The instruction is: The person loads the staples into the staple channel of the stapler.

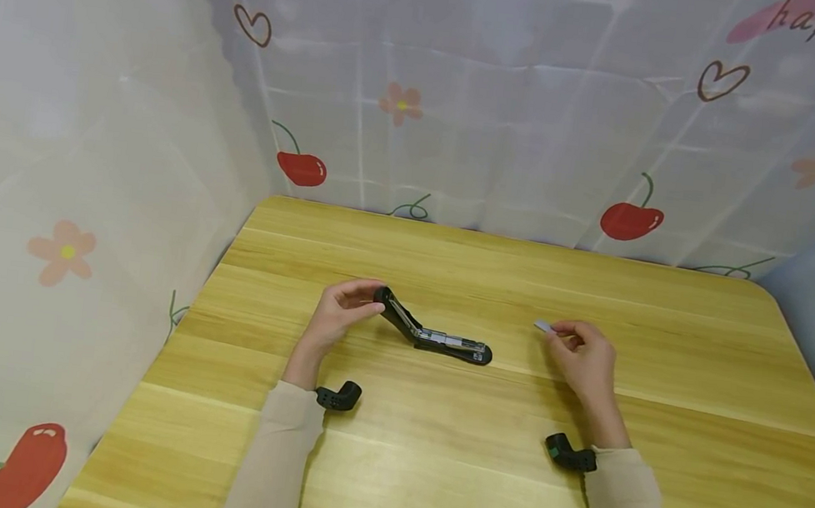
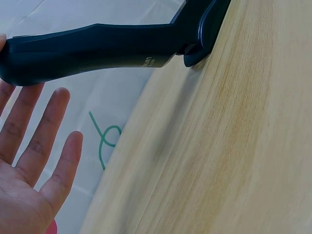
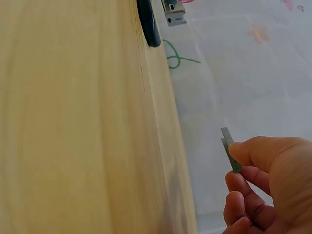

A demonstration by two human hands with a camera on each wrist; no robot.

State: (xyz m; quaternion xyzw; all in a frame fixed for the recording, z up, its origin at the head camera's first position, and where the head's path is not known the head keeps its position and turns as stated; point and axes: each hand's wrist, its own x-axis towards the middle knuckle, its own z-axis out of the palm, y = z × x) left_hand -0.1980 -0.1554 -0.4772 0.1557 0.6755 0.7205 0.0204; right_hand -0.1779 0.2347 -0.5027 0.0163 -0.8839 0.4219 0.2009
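Note:
A black stapler (image 1: 407, 326) lies on the table, swung open, its metal magazine exposed along the base. At the raised end of its top arm, my left hand (image 1: 342, 314) pinches the tip between thumb and fingers. The left wrist view shows the arm's dark outer side (image 2: 97, 53) with small lettering, and the other fingers spread below it. Right of the stapler, my right hand (image 1: 585, 362) pinches a small grey strip of staples (image 1: 542, 325). Seen from the right wrist, the strip (image 3: 225, 139) has an angled profile and sticks out past the thumb. A gap separates it from the stapler.
The wooden table (image 1: 444, 459) runs back to a white curtain (image 1: 499, 114) printed with cherries and flowers. More of this cloth hangs at the left and right sides. Black wrist cameras (image 1: 338, 396) sit at both sleeve cuffs.

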